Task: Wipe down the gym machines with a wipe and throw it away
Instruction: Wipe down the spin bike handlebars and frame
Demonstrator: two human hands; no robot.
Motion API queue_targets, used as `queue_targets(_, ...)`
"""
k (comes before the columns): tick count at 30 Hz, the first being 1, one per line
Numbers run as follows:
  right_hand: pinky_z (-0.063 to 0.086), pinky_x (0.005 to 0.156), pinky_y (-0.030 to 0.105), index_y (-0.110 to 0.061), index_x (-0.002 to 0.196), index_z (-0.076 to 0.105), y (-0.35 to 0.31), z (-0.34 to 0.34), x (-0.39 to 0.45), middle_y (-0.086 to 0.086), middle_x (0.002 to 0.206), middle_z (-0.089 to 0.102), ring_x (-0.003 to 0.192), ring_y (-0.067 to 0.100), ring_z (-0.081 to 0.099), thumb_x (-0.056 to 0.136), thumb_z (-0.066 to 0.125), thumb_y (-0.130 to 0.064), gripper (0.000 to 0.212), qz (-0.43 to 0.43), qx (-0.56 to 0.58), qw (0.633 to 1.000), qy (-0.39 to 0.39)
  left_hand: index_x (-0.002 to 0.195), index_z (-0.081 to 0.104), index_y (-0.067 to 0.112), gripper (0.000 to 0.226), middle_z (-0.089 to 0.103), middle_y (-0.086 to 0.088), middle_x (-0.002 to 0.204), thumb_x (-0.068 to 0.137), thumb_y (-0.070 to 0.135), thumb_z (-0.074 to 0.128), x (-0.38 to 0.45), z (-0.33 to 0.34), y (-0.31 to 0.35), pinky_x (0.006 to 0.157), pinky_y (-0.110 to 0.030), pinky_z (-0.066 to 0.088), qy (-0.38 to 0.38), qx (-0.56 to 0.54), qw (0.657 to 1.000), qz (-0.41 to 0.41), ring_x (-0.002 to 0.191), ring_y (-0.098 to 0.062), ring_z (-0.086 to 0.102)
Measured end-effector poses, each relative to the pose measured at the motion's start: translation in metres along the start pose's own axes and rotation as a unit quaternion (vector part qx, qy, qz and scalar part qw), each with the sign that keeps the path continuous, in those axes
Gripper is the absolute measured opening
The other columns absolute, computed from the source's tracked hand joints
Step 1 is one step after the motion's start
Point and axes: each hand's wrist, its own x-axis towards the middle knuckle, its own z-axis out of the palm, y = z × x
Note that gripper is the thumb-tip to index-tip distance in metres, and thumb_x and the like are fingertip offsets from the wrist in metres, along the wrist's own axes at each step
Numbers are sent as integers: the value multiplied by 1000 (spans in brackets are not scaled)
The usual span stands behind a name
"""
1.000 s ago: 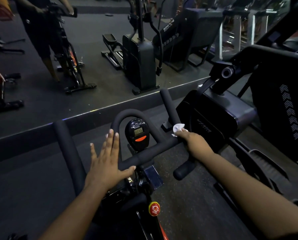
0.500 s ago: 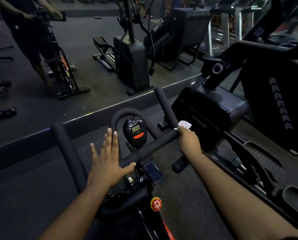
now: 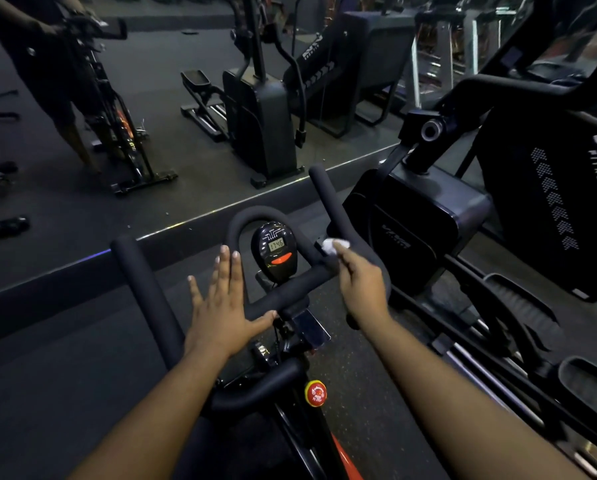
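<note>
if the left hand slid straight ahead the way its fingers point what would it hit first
Probably the black padded loop of the handlebar: the left hand points up-frame with fingertips just short of it, though depth is unclear.

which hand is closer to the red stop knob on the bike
Left. The left hand lies flat on the handlebar, up and left of the red stop knob. The right hand, pressing the wipe, is farther up the bar.

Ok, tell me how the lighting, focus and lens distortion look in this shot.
Head view: the gym is dim, the floor and machines nearly black; the white wipe in the right hand looks overexposed; the bike's small screen stays readable; the left hand on the handlebar is sharp; the wide-angle lens bends the mirror's bottom edge and stretches the picture's edges.
</note>
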Motion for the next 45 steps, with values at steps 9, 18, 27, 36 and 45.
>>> queue_targets(9,46,99,43,-22,145,54,-33,48,-48,12,153,50,136,35,51,100,48,-7,48,-11,-100,986,-130,155,-33,16,131,-49,1,157,81,83,52,0,-1,0,124,-63,-7,-7,-2,1000,2,159,-22,-10)
queue_targets(18,51,103,36,-16,150,49,5,20,-88,5,147,57,130,25,57,93,36,-15,58,-213,-170,931,-243,154,-35,17,131,-51,2,155,81,84,51,-1,-1,-1,124,-64,-5,-17,-2,1000,8,159,-22,-10)
queue_targets(27,26,120,49,-20,162,23,33,26,-109,-4,168,22,154,13,20,96,39,-58,77,-158,-268,919,-241,155,-34,16,128,-50,1,157,84,84,48,-1,-1,-2,124,-65,-4,-12,8,1000,12,159,-23,-8)
queue_targets(36,26,123,46,-15,157,34,53,17,-132,3,168,23,156,23,17,96,56,-7,66,-291,-242,883,-276,154,-35,15,127,-50,-1,156,83,85,44,-1,-1,-3,123,-66,-4,-16,17,1000,11,158,-22,-14)
queue_targets(45,30,120,25,-31,161,26,24,2,-116,-10,169,17,154,4,13,103,39,-4,65,-203,-229,907,-290,155,-33,17,128,-48,1,158,82,85,46,-4,0,-3,124,-66,-2,-12,10,1000,7,158,-22,-11)
